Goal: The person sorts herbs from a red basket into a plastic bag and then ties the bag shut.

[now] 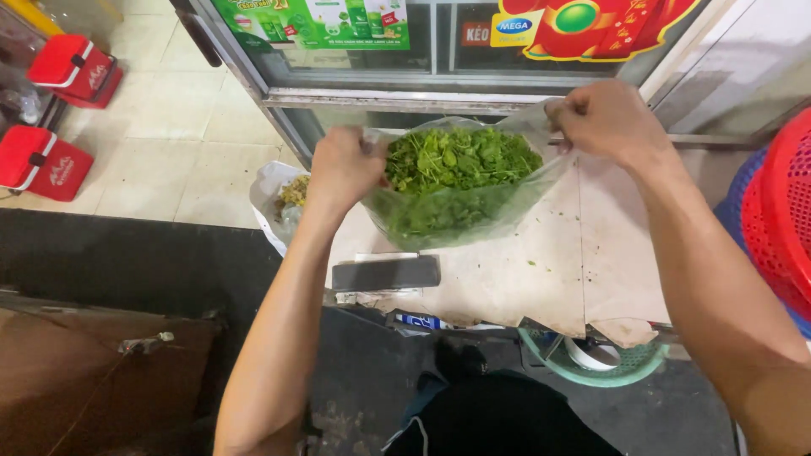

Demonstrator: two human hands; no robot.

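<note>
A clear plastic bag (pixel 473 215) full of green leafy herbs (pixel 460 160) rests on a pale paper-covered surface (pixel 549 270). My left hand (pixel 342 165) grips the bag's left rim, fingers closed on the plastic. My right hand (pixel 604 118) pinches the bag's right rim, holding the mouth stretched wide. The herbs fill the bag nearly to the top.
A dark flat rectangular object (pixel 384 273) lies near the front of the surface. A white bag of scraps (pixel 283 198) sits to the left on the tiled floor. Red boxes (pixel 55 110) stand far left, red and blue baskets (pixel 781 211) at right, a glass-door cabinet (pixel 405 76) behind, a green basket (pixel 591 363) below.
</note>
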